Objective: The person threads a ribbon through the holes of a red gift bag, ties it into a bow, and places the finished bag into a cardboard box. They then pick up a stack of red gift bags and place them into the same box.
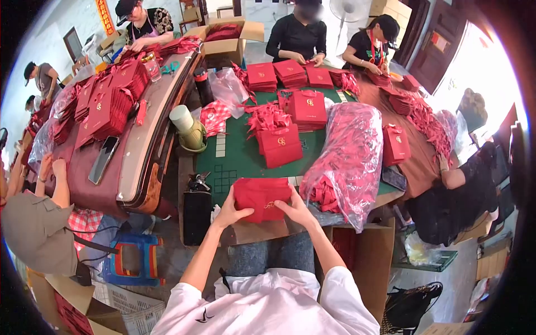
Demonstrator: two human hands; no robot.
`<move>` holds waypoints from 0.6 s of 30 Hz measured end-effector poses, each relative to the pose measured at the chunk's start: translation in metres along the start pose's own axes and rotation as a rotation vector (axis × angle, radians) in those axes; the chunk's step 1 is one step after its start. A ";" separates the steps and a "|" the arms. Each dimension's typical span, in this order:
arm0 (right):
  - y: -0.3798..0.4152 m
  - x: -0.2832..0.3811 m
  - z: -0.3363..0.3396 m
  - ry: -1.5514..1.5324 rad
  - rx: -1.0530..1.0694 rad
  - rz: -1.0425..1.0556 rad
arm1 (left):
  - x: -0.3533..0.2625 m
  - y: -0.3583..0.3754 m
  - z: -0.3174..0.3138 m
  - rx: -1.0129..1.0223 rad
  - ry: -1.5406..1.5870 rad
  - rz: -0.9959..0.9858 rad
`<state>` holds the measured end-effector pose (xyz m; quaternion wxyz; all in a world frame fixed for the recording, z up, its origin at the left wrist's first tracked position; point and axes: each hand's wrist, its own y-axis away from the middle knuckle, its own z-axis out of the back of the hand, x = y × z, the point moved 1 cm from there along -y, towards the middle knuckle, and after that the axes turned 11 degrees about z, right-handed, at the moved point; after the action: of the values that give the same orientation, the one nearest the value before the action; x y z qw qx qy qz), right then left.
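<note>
Between my two hands, at the near edge of the green-topped table (237,146), is a red gift bag (262,192) with a gold emblem on its lower right. My left hand (230,210) grips its left side, thumb across the front. On the right side my right hand (297,209) holds it likewise, thumb near the emblem. The fingers behind the bag are hidden. Just beyond lies a red bag (281,146) with ribbons (268,118) heaped behind it. To the right rests a clear plastic sack (357,145) full of red ribboned pieces.
Stacks of red bags (261,76) line the table's far side, where several people work. A green cup (188,129), a dark bottle (203,85) and keys (198,181) sit at the left. A second table (128,167) holds more bags and a phone (104,160). An open carton (363,268) stands below right.
</note>
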<state>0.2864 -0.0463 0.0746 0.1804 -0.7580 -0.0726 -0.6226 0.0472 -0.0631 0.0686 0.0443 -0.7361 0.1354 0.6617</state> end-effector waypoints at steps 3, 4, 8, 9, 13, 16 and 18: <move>-0.002 -0.003 -0.005 0.113 -0.014 0.063 | 0.020 0.001 0.002 -0.032 -0.031 -0.038; -0.001 -0.012 0.000 0.114 -0.006 0.062 | 0.027 0.003 0.001 -0.039 -0.025 -0.055; 0.014 -0.031 0.007 0.005 0.003 0.052 | 0.035 0.006 -0.016 -0.043 -0.039 -0.131; 0.017 -0.038 0.008 -0.015 0.000 0.072 | 0.034 0.006 -0.020 -0.057 -0.110 -0.186; 0.025 -0.037 0.002 -0.091 -0.065 0.010 | 0.031 0.011 -0.027 -0.099 -0.068 -0.221; 0.022 -0.040 -0.001 -0.084 -0.091 0.038 | 0.040 0.006 -0.022 -0.159 -0.132 -0.236; 0.023 -0.042 -0.001 -0.092 -0.124 0.029 | 0.045 0.003 -0.016 -0.204 -0.253 -0.139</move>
<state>0.2837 -0.0630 0.0296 0.1385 -0.7965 -0.0311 -0.5877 0.0654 -0.0764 0.0265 0.0318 -0.6552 0.0098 0.7547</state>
